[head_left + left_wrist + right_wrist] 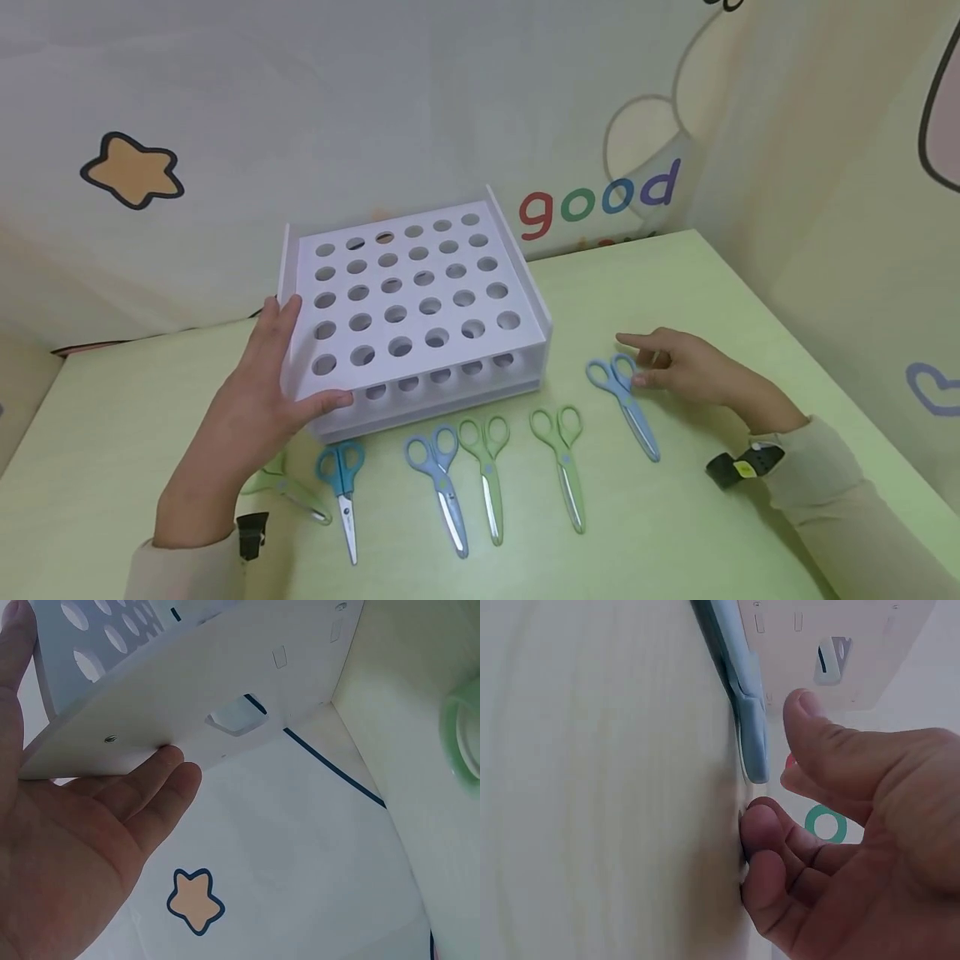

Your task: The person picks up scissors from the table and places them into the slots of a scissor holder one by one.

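Note:
A white rack [420, 308] with rows of round holes stands at the back of the table. My left hand [251, 400] holds its left front corner, the thumb at the front edge and the fingers along the outer side panel [225, 682]. Beside a pair of light-blue scissors [630, 408], my right hand [686, 367] is low over the table with its index finger stretched out and other fingers bent. In the right wrist view, a gap shows between the scissors' handle [751, 742] and the thumb, and nothing is between thumb and fingers.
In front of the rack lie teal scissors [341, 471], blue scissors [438, 467], and two pairs of green scissors [489, 483], [566, 475]. More green scissors [300, 496] lie partly behind the left wrist. A printed wall cloth [375, 100] hangs behind the table.

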The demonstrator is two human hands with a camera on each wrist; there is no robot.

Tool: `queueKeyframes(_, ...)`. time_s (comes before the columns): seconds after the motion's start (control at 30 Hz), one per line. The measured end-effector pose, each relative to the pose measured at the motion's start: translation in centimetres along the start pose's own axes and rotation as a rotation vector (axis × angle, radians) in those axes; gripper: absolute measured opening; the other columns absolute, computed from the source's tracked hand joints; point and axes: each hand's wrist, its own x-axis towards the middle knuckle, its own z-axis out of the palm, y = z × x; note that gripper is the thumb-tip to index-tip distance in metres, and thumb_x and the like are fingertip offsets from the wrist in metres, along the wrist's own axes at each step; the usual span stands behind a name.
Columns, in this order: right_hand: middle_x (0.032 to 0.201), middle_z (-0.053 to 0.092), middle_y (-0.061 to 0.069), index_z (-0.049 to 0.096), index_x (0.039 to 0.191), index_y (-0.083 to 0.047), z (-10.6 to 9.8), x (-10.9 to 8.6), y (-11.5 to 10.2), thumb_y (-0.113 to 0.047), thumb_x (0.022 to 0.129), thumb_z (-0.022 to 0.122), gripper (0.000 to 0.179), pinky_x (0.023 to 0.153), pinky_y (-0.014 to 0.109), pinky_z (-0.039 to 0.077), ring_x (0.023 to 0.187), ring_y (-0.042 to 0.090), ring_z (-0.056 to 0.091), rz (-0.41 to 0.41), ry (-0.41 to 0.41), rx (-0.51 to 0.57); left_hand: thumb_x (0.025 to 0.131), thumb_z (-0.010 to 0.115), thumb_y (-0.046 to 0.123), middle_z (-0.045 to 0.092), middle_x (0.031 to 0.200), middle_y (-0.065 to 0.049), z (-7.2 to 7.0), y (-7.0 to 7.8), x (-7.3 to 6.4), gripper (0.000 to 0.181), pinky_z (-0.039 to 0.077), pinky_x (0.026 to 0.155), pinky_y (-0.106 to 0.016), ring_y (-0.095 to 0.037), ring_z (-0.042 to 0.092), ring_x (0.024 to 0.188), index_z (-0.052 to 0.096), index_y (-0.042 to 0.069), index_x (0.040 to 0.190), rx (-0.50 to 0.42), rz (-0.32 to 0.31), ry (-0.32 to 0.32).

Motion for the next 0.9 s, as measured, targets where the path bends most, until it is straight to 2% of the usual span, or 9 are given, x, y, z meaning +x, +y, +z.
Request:
queueKeyframes(0.23, 0.093, 0.054, 0.003, 0.046, 0.14, -0.008, 0.3, 0.2, 0.5, -0.015, 0.087, 0.069, 0.057, 0.072, 0.035, 0.04, 0.083, 0.02, 0.046, -0.018, -0.017, -0.007, 0.071, 0.071, 0.062, -0.012, 0.156, 0.001, -0.1, 0.1, 0.0, 0.113, 0.031, 0.091, -0.061, -0.045, 0.022, 0.133, -0.003, 0.034, 0.151, -0.008, -0.017, -0.011)
queueKeyframes(0.4, 0.088, 0.052, 0.002, 0.051, 0.137, -0.01, 0.2, 0.6, 0.4, -0.012, 0.087, 0.069, 0.053, 0.069, 0.034, 0.038, 0.08, 0.019, 0.044, -0.035, -0.031, -0.032, 0.071, 0.071, 0.062, -0.012, 0.156, 0.001, -0.1, 0.1, 0.0, 0.112, 0.03, 0.092, -0.061, -0.044, 0.02, 0.134, -0.003, 0.036, 0.151, -0.017, -0.019, -0.01)
queueKeyframes(0.67, 0.09, 0.052, 0.001, 0.059, 0.13, -0.01, 0.1, 1.1, 0.1, -0.006, 0.086, 0.068, 0.045, 0.068, 0.035, 0.038, 0.08, 0.02, 0.044, -0.06, -0.044, -0.067, 0.072, 0.072, 0.059, -0.011, 0.156, 0.0, -0.3, -0.1, -0.2, 0.111, 0.029, 0.092, -0.061, -0.044, 0.018, 0.135, -0.003, 0.036, 0.151, -0.02, -0.008, 0.002)
queueKeyframes(0.9, 0.088, 0.051, 0.001, 0.06, 0.125, -0.009, 0.2, 1.0, 0.2, -0.003, 0.084, 0.068, 0.041, 0.067, 0.035, 0.04, 0.08, 0.02, 0.046, -0.064, -0.055, -0.104, 0.072, 0.074, 0.057, -0.01, 0.156, -0.001, -0.1, -0.2, -0.2, 0.112, 0.029, 0.092, -0.062, -0.045, 0.02, 0.134, -0.002, 0.035, 0.151, -0.041, 0.009, 0.002)
